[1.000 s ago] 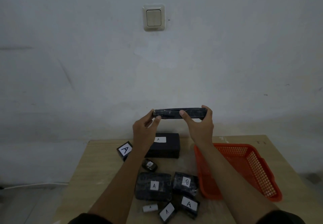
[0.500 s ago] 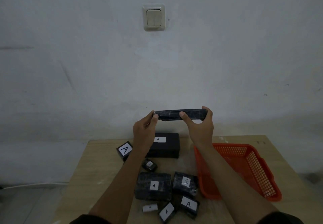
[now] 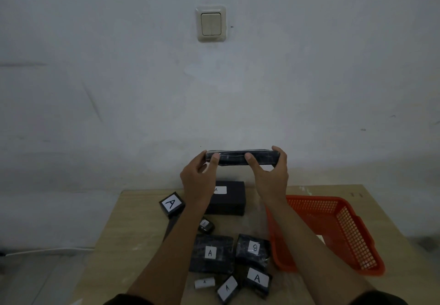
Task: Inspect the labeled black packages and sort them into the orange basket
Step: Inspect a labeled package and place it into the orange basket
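Note:
A flat black wrapped package is held edge-on above the table, level, with no label showing. My left hand pinches its left end; my right hand grips its right end. Below lie several black packages with white labels: a large box marked A, a small cube marked A, a flat one marked A, one marked B and more marked A at the front. The orange basket stands at the right.
The wooden table ends near the wall behind. A small white roll lies at the front edge. A light switch is on the wall. Something white shows in the basket behind my right forearm.
The held package has tilted slightly between my hands, showing a bit more of its edge; both hands stay at about the same height.

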